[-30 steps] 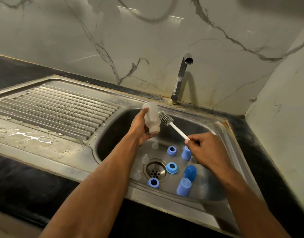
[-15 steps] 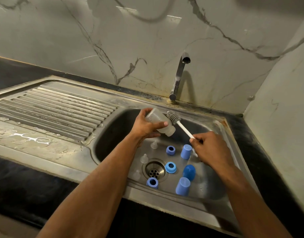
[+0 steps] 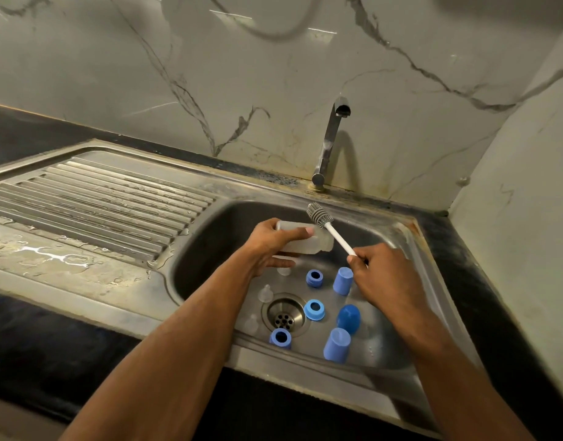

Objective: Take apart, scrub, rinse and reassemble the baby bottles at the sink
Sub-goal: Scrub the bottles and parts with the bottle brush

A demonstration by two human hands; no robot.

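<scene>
- over the last second the clear plastic baby bottle body [image 3: 300, 239] has gone from upright, mouth down, to lying nearly level in the left hand [image 3: 267, 246], its open mouth now turned toward the right.
- the grey bristle head of the white-handled bottle brush [image 3: 331, 229] has lifted from beside the bottle to just above and behind its mouth end; it is outside the bottle, not in it.
- judgement: the scrub of this bottle is about to start or restart, the mouth being lined up for the brush to enter; rinsing and reassembly are not yet done.
- left hand: fingers and thumb wrapped round the bottle's middle, holding it over the steel sink basin [image 3: 210, 249].
- right hand [image 3: 382, 275]: clamped on the lower end of the brush handle, just right of the bottle's mouth.
- the bottle sits between the two hands, above the loose parts on the basin floor: blue screw rings [image 3: 314, 309], blue caps [image 3: 336, 344] and clear teats [image 3: 265, 293] around the drain [image 3: 285, 315].
- the chrome tap [image 3: 329, 141] shows no water running.
</scene>
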